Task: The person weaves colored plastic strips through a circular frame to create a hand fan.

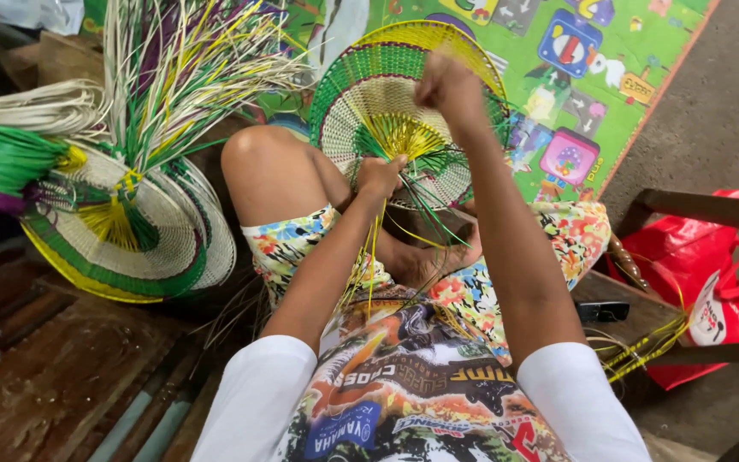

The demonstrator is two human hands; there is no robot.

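Observation:
A round woven fan (369, 94) with cream, green and yellow bands stands upright in front of my knees. My left hand (380, 177) is closed on the bunch of green and yellow strands at the fan's base, with loose ends trailing down over my lap. My right hand (448, 85) is raised against the fan's upper right face, fingers pinched on a strand. I sit cross-legged in patterned shorts.
At the left lie stacked finished woven fans (121, 231) with long loose strips (173, 68) sticking up. A colourful play mat (592, 77) covers the floor ahead. A red bag (716, 282), a wooden frame (712, 210) and loose yellow strips (643, 346) are at the right.

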